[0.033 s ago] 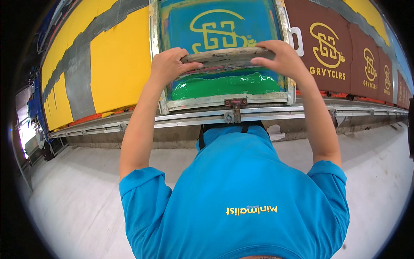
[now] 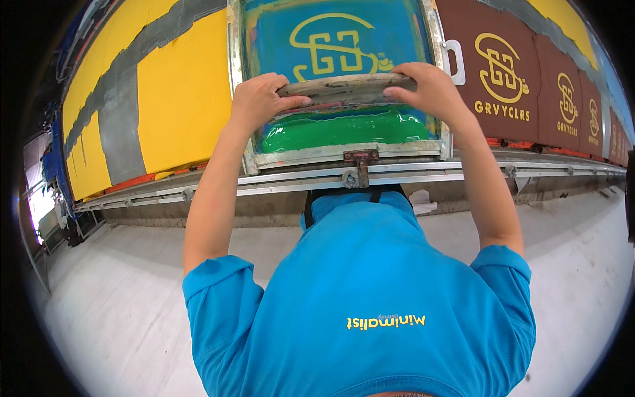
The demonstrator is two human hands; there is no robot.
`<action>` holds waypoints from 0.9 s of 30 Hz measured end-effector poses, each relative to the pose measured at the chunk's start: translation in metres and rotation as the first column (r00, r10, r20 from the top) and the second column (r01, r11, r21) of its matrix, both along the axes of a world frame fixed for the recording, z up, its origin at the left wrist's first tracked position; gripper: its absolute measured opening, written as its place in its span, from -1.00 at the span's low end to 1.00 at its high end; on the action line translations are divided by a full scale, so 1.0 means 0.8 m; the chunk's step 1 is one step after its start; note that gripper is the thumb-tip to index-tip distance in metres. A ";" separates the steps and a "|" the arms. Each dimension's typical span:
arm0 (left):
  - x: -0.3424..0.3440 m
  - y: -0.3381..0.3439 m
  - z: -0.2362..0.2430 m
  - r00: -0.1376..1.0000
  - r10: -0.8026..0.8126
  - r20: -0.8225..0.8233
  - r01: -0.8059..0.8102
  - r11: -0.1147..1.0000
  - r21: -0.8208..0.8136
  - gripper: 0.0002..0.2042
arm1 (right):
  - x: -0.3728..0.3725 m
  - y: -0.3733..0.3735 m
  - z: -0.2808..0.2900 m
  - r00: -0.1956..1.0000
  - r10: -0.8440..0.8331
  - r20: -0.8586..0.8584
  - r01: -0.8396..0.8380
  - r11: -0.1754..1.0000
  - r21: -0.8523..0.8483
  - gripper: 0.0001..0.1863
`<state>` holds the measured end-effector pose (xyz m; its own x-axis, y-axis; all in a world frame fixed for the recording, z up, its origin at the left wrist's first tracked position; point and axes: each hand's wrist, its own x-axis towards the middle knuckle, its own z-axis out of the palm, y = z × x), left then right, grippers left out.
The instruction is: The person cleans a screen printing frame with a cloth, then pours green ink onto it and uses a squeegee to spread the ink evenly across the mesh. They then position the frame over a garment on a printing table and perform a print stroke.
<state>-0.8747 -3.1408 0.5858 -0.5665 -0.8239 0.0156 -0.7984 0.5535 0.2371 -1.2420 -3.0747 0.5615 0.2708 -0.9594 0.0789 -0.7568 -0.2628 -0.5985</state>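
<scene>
A squeegee [image 2: 347, 87] with a worn, ink-stained wooden handle lies crosswise over a printing screen [image 2: 271, 43]. My left hand [image 2: 259, 99] is closed on its left end, the thumb along the near side. On the right end my right hand [image 2: 430, 91] grips in the same way. The screen's blue mesh carries a pale yellow emblem, partly covered by the squeegee. Between the squeegee and the near bar of the metal frame [image 2: 284, 159] lies a thick, glossy pool of green ink [image 2: 347, 129]. The squeegee's blade is mostly hidden under the handle.
A metal rail [image 2: 436, 174] runs along the table's near edge, with a clamp bracket [image 2: 360, 159] at the frame. Yellow fabric panels [image 2: 182, 99] with grey bands lie left. Brown panels [image 2: 456, 79] with yellow emblems lie right, beside a white frame handle [image 2: 455, 63].
</scene>
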 end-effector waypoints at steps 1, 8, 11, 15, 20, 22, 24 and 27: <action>0.002 -0.002 -0.004 0.999 0.005 0.032 -0.006 0.999 0.035 -0.38 | 0.009 0.000 -0.004 1.000 -0.019 0.002 0.019 0.995 0.103 -0.54; 0.022 -0.005 -0.032 0.984 0.009 0.180 -0.064 0.951 0.303 -0.29 | 0.028 -0.007 -0.046 0.999 0.008 0.034 -0.017 0.966 0.258 -0.53; 0.017 -0.019 -0.028 0.971 0.013 0.237 -0.109 0.912 0.396 -0.28 | 0.033 -0.025 -0.039 0.998 0.010 0.057 -0.033 0.911 0.410 -0.52; 0.007 -0.043 0.004 0.972 0.005 0.236 -0.111 0.892 0.439 -0.25 | 0.030 -0.047 -0.002 0.999 0.003 0.033 -0.018 0.883 0.469 -0.55; 0.022 -0.009 0.039 0.994 -0.005 0.111 -0.027 0.961 0.276 -0.54 | 0.017 -0.009 0.024 1.000 0.000 0.024 -0.002 0.996 0.087 -0.64; 0.031 0.027 0.032 0.999 -0.017 0.037 0.010 0.985 0.175 -0.64 | 0.021 0.026 0.018 1.000 0.018 -0.022 -0.020 0.993 -0.116 -0.66; 0.038 0.065 0.018 1.000 -0.009 -0.005 0.010 0.998 0.055 -0.64 | 0.032 0.061 0.008 0.999 -0.003 -0.045 -0.005 0.984 -0.177 -0.65; 0.038 0.116 -0.004 0.997 0.023 -0.079 -0.025 0.999 -0.030 -0.55 | 0.060 0.106 0.003 0.999 -0.043 -0.018 0.038 0.973 -0.228 -0.62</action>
